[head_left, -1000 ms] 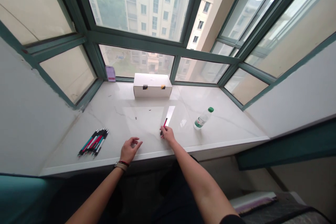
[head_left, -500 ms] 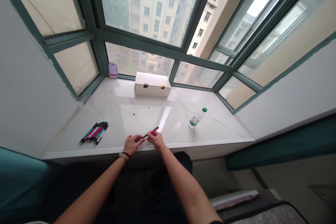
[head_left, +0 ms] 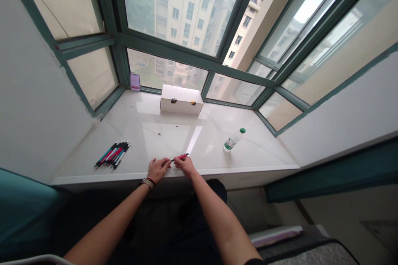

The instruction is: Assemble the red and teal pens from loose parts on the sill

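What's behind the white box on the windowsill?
The white box hides the strip of sill right behind it, so anything there cannot be seen. Above it show the green window frame and glass, with buildings outside.

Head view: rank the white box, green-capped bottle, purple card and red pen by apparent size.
1. White cardboard box
2. Clear plastic bottle with green cap
3. Purple card and red-and-black pen in the right hand: too alike, and the card sits farther away, so unranked.
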`<state>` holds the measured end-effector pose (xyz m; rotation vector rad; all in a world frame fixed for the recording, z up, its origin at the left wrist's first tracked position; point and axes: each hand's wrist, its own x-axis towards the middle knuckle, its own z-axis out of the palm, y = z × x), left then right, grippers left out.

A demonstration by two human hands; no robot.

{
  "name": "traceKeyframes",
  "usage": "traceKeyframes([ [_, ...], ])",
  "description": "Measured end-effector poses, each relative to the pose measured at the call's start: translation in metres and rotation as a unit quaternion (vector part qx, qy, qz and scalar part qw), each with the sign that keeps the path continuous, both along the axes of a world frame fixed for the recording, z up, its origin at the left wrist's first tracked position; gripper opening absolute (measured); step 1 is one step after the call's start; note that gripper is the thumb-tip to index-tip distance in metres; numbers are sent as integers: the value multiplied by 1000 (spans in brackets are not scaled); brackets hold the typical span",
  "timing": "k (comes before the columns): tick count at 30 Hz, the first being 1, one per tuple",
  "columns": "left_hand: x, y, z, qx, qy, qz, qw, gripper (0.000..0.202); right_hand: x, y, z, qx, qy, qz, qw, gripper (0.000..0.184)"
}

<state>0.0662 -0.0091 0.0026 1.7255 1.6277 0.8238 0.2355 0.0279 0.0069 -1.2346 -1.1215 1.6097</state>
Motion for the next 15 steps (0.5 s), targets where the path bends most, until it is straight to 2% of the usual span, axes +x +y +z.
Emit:
traceKeyframes([
  [7, 2, -1, 6, -1, 42, -9, 999, 42, -1, 1, -3, 14, -13, 4, 1000, 37],
  [15, 0, -1, 9, -11, 42, -25, 999, 43, 0, 2, -4, 26, -14, 23, 999, 35],
])
